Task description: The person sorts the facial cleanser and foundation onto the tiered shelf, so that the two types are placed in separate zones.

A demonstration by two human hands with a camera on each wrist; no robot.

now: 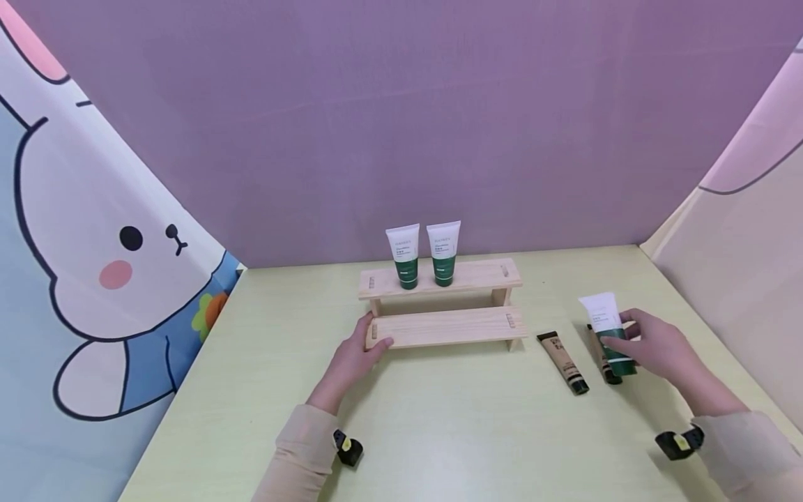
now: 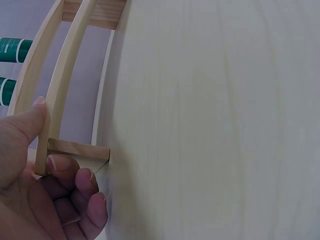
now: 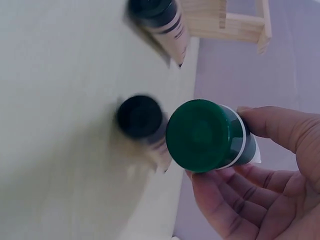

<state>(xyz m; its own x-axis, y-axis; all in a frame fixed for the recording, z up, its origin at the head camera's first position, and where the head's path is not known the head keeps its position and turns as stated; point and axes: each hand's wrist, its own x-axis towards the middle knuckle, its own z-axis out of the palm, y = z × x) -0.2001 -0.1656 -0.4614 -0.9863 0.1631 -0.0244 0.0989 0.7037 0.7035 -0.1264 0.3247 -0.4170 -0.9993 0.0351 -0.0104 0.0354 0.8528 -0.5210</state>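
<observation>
My right hand [image 1: 666, 346] pinches a white-and-green squeeze tube [image 1: 602, 311] between thumb and fingers, with its green cap [image 3: 199, 136] pointing down. The tube overlaps a beige tube with a dark cap [image 1: 612, 377] lying on the table behind it. My left hand [image 1: 348, 357] grips the left end of the lower step of a two-step wooden rack [image 1: 448, 328]; the thumb [image 2: 31, 120] lies over the board and the fingers curl below it. On the upper step two matching white-and-green tubes [image 1: 403, 244] stand side by side on their caps.
Another beige tube [image 1: 562, 362] lies on the table between the rack and my right hand. The pale table [image 1: 439, 432] meets a purple backdrop [image 1: 408, 125] behind the rack. A cloth with a cartoon rabbit [image 1: 113, 258] borders the left side, and a pale cloth [image 1: 740, 279] the right.
</observation>
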